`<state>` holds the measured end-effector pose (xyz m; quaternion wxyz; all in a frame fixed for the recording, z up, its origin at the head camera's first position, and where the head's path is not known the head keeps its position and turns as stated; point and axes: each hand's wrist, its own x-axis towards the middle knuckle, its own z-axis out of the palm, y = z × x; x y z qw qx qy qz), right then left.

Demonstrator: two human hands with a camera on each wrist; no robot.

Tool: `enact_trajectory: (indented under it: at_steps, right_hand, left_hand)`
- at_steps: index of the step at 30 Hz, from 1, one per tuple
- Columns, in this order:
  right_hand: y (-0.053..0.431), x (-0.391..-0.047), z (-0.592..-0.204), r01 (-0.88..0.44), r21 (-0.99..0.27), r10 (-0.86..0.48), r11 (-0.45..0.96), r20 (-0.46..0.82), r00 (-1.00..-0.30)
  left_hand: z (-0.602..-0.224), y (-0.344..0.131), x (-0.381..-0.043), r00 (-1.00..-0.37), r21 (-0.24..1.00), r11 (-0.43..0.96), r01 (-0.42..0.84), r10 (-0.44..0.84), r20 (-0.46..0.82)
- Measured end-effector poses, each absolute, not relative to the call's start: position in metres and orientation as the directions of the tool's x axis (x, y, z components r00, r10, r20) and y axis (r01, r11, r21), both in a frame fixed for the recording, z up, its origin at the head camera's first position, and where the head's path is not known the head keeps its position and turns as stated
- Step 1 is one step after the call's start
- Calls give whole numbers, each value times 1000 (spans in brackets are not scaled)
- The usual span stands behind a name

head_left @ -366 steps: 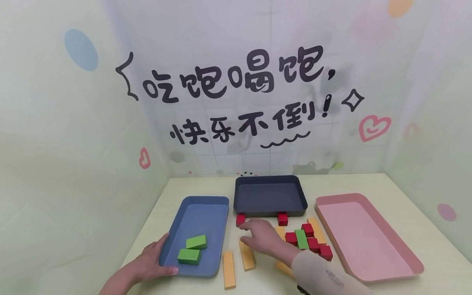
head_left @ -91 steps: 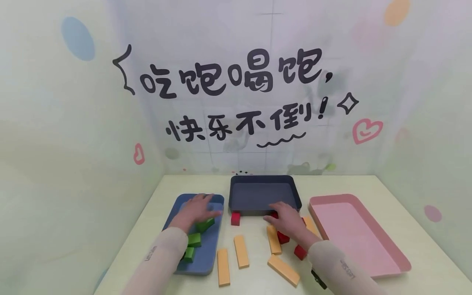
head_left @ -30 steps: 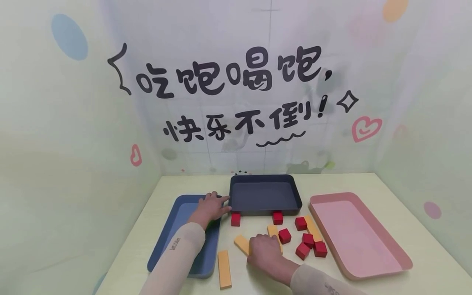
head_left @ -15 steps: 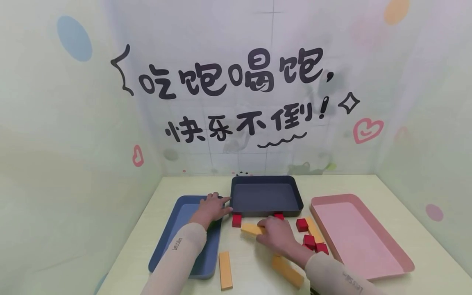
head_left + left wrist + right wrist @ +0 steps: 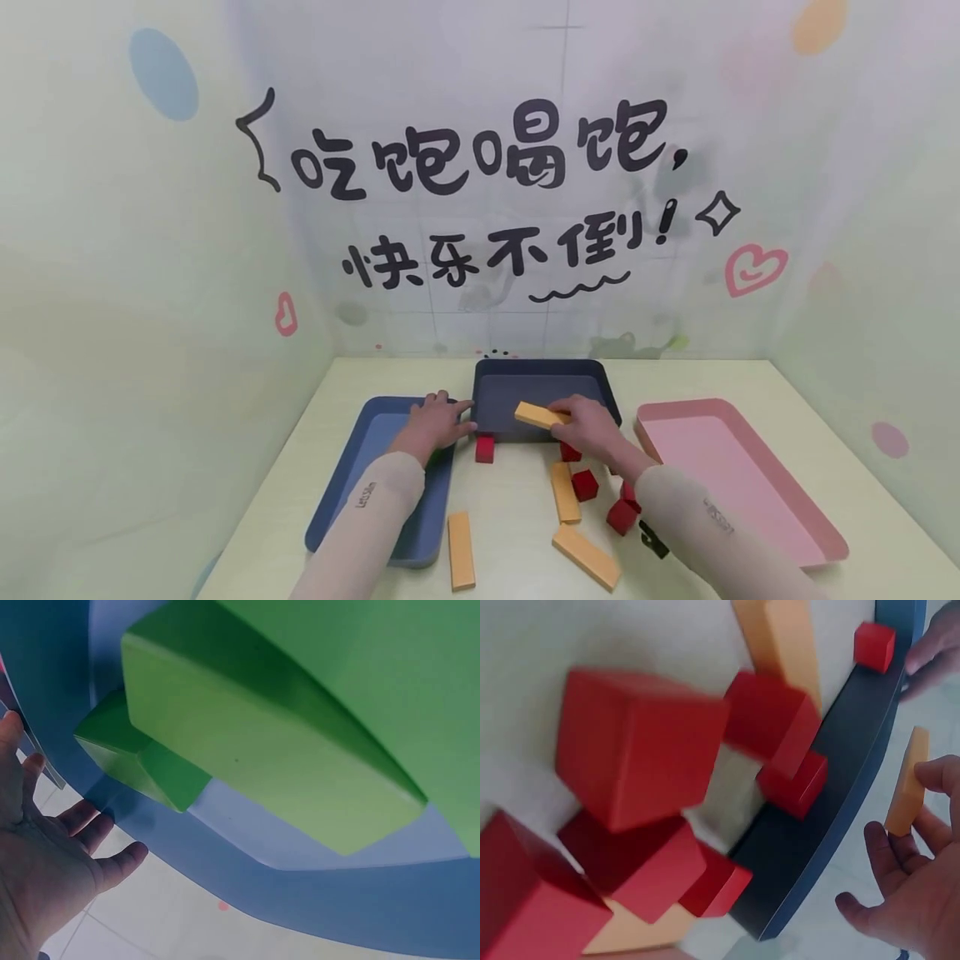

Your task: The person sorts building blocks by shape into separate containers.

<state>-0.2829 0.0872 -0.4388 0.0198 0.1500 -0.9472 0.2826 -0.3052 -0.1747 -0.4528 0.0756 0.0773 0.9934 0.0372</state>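
My right hand (image 5: 592, 427) pinches a flat orange block (image 5: 534, 414) between thumb and fingers, holding it over the dark navy tray (image 5: 497, 398). In the right wrist view the same block stands out from the fingertips, past the tray's wall. My left hand (image 5: 437, 421) lies with relaxed, spread fingers at the far right corner of the blue tray (image 5: 358, 467), its fingertips reaching the navy tray's left side. Green blocks (image 5: 255, 742) lie in the blue tray, mostly hidden by the left arm in the head view.
Red cubes (image 5: 485, 449) sit along the navy tray's front, and several more cluster near the right forearm. Orange blocks lie on the table: one at left (image 5: 461, 550), one slanted (image 5: 587, 557), one upright-lying (image 5: 566, 493). A pink tray (image 5: 738, 475) stands at right.
My right hand has picked an orange block off the table and carried it up over the navy tray. My left hand stays put; earlier it was at the blue tray's near left side.
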Motion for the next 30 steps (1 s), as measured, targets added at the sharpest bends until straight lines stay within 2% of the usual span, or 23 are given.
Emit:
enact_trajectory:
  at_steps: [8, 16, 25, 30]
  right_hand:
    - [96, -313, -444, -324, -533, -319, 782, 104, -942]
    - [83, -337, -449, -370, -523, -387, 768, 82, -919]
    - [62, -343, -460, -375, -538, -432, 755, 23, -902]
    - [57, -341, -464, -326, -565, -406, 758, -17, -914]
  left_hand:
    - [-450, -173, -306, -974, 80, 985, 152, 164, -158]
    - [-447, -172, -306, -976, 74, 988, 136, 146, -164]
    - [-447, -172, -304, -977, 82, 990, 112, 125, -175]
    - [-449, -172, -305, -975, 64, 990, 126, 135, -175]
